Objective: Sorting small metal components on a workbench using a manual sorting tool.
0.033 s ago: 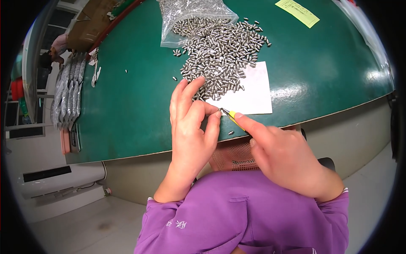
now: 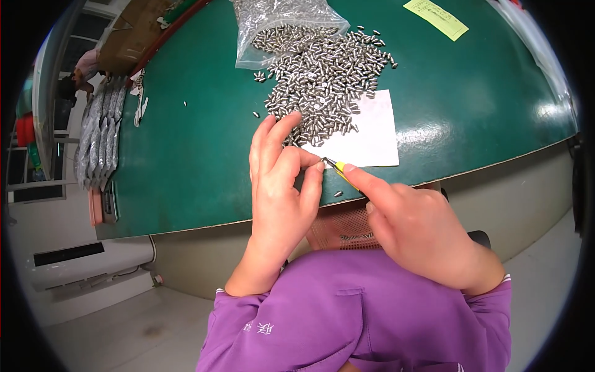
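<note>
Thumb and index fingertip of my left hand (image 2: 276, 177) pinch a small metal part, mostly hidden between them; the other fingers are raised. My right hand (image 2: 418, 226) is closed around a slim yellow-and-black hand tool (image 2: 340, 168). Its dark tip meets the part at my left fingertips; its exact kind does not show. Just beyond my left hand spreads a heap of small silver metal parts (image 2: 322, 87), each with a pointed end. A white paper sheet (image 2: 378, 133) lies partly under the heap. One loose metal part (image 2: 338, 194) rests near the table edge, below the tool.
A clear plastic bag (image 2: 285, 15) spills metal parts onto the green table (image 2: 204, 136). Far right lies a yellow slip (image 2: 437, 18). Filled grey bags (image 2: 99, 136) stand at the left edge. Below the table edge sits a pink perforated basket (image 2: 338, 226) holding metal parts. A person (image 2: 85, 67) is at far left.
</note>
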### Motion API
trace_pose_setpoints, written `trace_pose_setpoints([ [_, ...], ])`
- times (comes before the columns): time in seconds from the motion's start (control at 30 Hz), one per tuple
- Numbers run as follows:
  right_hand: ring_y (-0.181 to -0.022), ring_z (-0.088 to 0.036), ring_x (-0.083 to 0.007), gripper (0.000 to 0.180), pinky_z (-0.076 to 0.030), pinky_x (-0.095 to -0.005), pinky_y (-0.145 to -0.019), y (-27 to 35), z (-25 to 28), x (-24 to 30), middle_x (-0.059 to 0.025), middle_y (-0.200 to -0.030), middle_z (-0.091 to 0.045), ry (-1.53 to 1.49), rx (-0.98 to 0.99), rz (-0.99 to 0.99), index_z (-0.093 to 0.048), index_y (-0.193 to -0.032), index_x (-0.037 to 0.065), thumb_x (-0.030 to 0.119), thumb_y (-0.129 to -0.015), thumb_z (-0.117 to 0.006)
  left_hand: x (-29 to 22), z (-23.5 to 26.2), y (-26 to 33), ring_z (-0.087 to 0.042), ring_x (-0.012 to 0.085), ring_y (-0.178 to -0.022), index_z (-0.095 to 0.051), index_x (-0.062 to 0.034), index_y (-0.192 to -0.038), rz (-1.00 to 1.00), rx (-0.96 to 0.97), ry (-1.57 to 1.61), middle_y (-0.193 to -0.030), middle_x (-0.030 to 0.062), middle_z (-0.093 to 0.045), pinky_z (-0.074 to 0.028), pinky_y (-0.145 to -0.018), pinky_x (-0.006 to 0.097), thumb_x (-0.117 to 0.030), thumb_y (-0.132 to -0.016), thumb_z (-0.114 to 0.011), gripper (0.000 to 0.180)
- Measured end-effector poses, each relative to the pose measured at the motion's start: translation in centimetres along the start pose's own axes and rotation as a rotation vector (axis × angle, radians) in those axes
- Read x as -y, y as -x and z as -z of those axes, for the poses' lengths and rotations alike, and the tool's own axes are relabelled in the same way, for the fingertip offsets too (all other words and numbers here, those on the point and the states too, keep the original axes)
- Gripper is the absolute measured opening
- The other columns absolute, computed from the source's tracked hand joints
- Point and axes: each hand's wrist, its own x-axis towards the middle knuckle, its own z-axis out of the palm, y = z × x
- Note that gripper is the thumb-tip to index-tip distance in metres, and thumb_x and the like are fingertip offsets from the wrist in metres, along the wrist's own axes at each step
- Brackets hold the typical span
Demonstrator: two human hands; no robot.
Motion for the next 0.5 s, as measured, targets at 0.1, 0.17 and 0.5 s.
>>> trace_pose_setpoints([
  [0.1, -0.062, -0.063, -0.0302, 0.056, -0.054, -0.0435, -0.058, -0.1, 0.5, 0.8, -0.0111, -0.075, -0.061, 0.138, 0.002, 0.017, -0.057, -0.143, 0.013, 0.004, -0.088, -0.064, 0.0, -0.1, -0.2, -0.043, 0.0491, -0.137, -0.063, -0.0031, -0.086, -0.005, 0.004, 0.004, -0.142, 0.0179, -0.055, -0.034, -0.114, 0.055, 0.002, -0.08, -0.073, 0.013],
  [0.17, -0.063, -0.064, -0.0313, 0.056, -0.054, -0.0431, -0.06, 0.0, 0.5, 0.8, -0.012, -0.078, -0.064, 0.108, -0.013, 0.012, -0.057, -0.143, 0.013, 0.003, -0.088, -0.063, -0.1, -0.2, 0.0, -0.042, 0.0492, -0.138, -0.062, -0.0032, -0.087, 0.003, -0.003, -0.018, -0.143, 0.0183, -0.053, -0.034, -0.114, 0.056, 0.002, -0.08, -0.073, 0.013],
  [0.5, -0.072, -0.069, -0.0339, 0.053, -0.056, -0.0423, -0.066, 1.2, -0.1, -1.1, -0.0171, -0.092, -0.071, -0.081, -0.222, 0.005, -0.057, -0.141, 0.011, -0.002, -0.089, -0.06, -1.8, 1.5, 0.6, -0.032, 0.0515, -0.145, -0.066, -0.0065, -0.093, -0.086, 0.114, -0.012, -0.154, 0.0241, -0.041, -0.031, -0.115, 0.058, -0.006, -0.076, -0.081, 0.022],
])
